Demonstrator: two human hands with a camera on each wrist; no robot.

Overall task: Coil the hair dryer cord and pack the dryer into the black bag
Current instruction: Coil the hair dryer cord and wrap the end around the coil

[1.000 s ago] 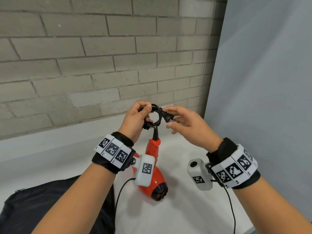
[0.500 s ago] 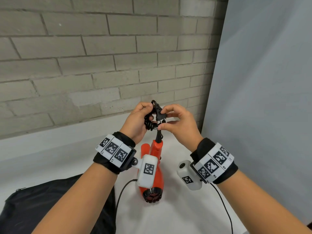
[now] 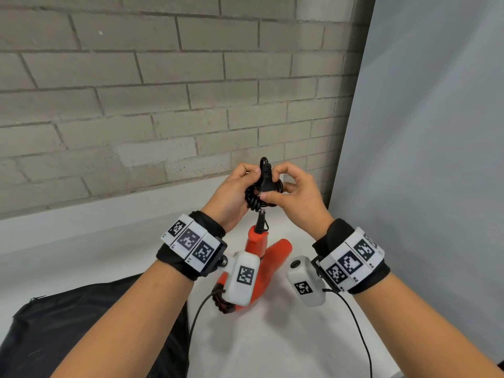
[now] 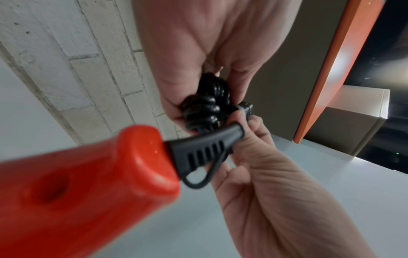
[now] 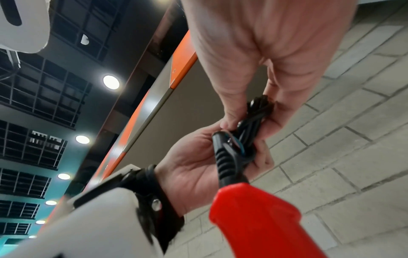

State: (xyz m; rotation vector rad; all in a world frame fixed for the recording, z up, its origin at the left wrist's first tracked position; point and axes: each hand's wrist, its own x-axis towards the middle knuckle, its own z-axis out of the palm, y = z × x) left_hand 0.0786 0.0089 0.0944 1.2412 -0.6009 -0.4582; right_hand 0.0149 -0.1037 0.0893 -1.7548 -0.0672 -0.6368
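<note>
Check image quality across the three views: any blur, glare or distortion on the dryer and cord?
Head view: sharp, brick courses bow from the wide lens; hair dryer slightly smeared, half hidden behind the wrist camera. Left wrist view: dryer handle close and soft, coiled cord sharper, a glare patch at right. Right wrist view: ceiling lights bloom, handle blurred, cord in the hands fairly clear.

Black wristbands (image 3: 191, 241), white tagged cameras (image 3: 242, 279)
</note>
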